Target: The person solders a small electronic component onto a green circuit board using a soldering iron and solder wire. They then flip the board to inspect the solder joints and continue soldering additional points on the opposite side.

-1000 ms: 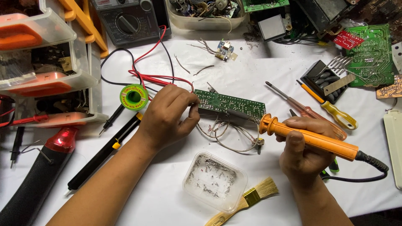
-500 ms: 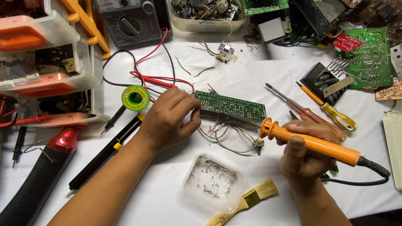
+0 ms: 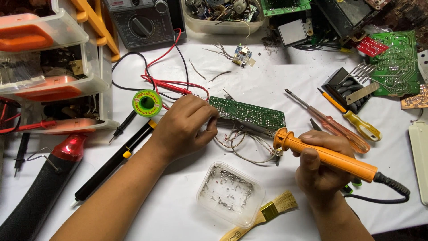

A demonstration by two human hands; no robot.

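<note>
Firmly, right hand [image 3: 322,167] grips orange plastic soldering iron [image 3: 330,157]; left hand [image 3: 183,127] pinches thin wire beside long green circuit board [image 3: 249,114].

A multimeter [image 3: 141,21] sits far left; a green solder reel [image 3: 146,102] lies nearer; a brush [image 3: 263,214] near; screwdrivers [image 3: 352,122] right.

A white table [image 3: 276,85] carries a green circuit board [image 3: 247,114] at centre, a clear plastic tub [image 3: 231,194] and brush [image 3: 261,214] at the bottom, screwdrivers [image 3: 352,122] right, a solder spool [image 3: 146,102] left, and a multimeter [image 3: 140,22] at the top
</note>
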